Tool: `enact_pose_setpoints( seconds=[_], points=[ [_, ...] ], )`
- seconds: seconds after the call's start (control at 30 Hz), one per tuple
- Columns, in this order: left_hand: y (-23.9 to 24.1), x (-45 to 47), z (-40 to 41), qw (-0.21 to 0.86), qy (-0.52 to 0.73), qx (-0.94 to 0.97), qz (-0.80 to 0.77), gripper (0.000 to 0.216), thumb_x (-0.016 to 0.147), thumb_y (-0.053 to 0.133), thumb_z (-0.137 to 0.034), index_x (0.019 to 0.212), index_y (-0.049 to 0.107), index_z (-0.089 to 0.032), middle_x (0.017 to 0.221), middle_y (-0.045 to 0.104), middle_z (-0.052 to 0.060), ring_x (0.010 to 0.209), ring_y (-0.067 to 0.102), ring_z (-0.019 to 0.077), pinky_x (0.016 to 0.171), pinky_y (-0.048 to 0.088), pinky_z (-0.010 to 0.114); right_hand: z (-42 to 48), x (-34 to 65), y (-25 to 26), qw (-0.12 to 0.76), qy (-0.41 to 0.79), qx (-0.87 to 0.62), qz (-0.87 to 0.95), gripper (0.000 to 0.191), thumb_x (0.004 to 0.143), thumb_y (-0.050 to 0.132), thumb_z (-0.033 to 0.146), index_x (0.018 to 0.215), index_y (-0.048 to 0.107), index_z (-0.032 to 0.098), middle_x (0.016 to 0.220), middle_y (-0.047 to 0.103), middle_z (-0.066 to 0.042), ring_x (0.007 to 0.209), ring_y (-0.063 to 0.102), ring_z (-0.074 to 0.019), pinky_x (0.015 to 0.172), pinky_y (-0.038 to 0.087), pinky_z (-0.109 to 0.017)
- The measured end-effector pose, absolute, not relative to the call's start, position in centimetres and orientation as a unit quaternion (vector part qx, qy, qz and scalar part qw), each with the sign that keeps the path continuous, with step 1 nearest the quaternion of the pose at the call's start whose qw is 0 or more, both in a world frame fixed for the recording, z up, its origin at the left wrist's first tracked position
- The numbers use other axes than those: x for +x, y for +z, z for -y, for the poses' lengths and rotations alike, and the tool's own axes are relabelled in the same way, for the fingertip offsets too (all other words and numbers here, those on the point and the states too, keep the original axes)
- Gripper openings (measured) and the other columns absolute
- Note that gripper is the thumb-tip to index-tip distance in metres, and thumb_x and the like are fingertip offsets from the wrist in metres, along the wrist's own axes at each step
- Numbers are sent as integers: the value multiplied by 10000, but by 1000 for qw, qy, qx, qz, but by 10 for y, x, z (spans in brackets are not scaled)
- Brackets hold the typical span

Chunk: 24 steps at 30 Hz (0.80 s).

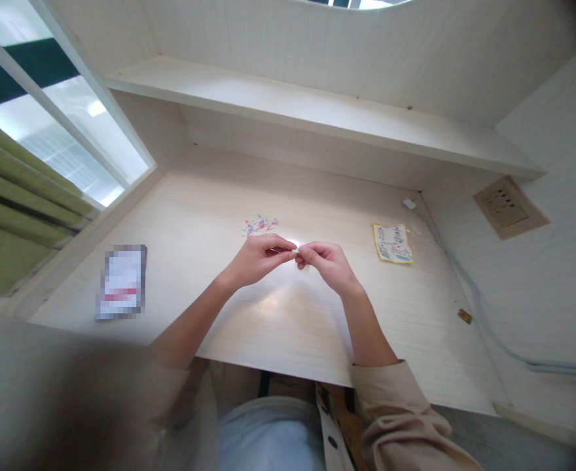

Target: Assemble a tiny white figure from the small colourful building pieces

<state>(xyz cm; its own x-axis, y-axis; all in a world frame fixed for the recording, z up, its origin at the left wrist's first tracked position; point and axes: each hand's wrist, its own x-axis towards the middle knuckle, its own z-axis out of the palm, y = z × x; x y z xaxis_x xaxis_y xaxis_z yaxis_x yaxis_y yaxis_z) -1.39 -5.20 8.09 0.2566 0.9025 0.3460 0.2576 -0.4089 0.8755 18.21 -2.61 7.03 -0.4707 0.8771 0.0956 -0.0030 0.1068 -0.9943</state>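
- Over the middle of a pale desk (307, 190), a small whitish piece (296, 251) sits between a person's two bare hands, which meet at the fingertips; how high it is above the surface is hard to judge.
- The left hand (262, 256) reaches in with thumb and index finger drawn together in a tight pinch on the piece. The right hand (328, 263) meets it from the other side, thumb bent over, fingers curled beneath, also closed on it, with almost no gap.
- With so little to hold, the piece could slip or spring away if either pinch loosened or pressed unevenly. The fingertips cover most of it, so a poor alignment could go unnoticed.
- A loose scatter of tiny pink, red and blue bits (260, 225) lies just beyond the left hand; a knuckle brushing forward could spread them, and a dropped piece could be lost among them.
- The visible sliver seems to bridge sideways from one hand's fingertips to the other's. Its true long axis, and which end points where, cannot be told: too small and mostly hidden.
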Motion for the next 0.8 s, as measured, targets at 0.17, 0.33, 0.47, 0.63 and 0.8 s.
enact_pose_setpoints(
  seconds=[0.17,0.33,0.47,0.63,0.8],
  points=[
    [83,-12,56,365,445,704,-416,212,850,644,-349,929,737,-174,871,721,66,781,664,148,702,560,249,27,181,70,378,568,-336,649,342,833,633,483,749,703,160,686,662,-34,638,601,-135,644,501,-282],
    [81,-13,59,359,437,707,-425,199,850,644,-339,913,735,-174,850,717,60,758,663,138,690,558,236,27,180,67,371,564,-331,659,332,841,627,476,785,718,162,694,672,-39,650,608,-142,653,499,-287],
    [78,-14,61,355,441,704,-429,199,846,648,-339,930,731,-178,863,710,61,771,664,141,682,560,236,28,179,66,362,559,-332,669,333,841,625,479,780,725,167,685,673,-38,666,614,-150,664,496,-290],
    [78,-16,61,332,435,718,-429,193,856,631,-345,888,731,-183,842,712,56,749,652,137,670,552,237,26,181,67,360,547,-352,669,359,824,629,508,762,723,167,688,674,-37,650,614,-146,658,500,-288],
    [77,-22,61,331,440,702,-452,203,845,641,-362,869,727,-179,862,718,53,764,655,137,678,554,228,20,187,63,415,554,-391,607,351,794,668,501,767,708,153,732,682,-48,636,617,-140,658,517,-292]
  ],
)
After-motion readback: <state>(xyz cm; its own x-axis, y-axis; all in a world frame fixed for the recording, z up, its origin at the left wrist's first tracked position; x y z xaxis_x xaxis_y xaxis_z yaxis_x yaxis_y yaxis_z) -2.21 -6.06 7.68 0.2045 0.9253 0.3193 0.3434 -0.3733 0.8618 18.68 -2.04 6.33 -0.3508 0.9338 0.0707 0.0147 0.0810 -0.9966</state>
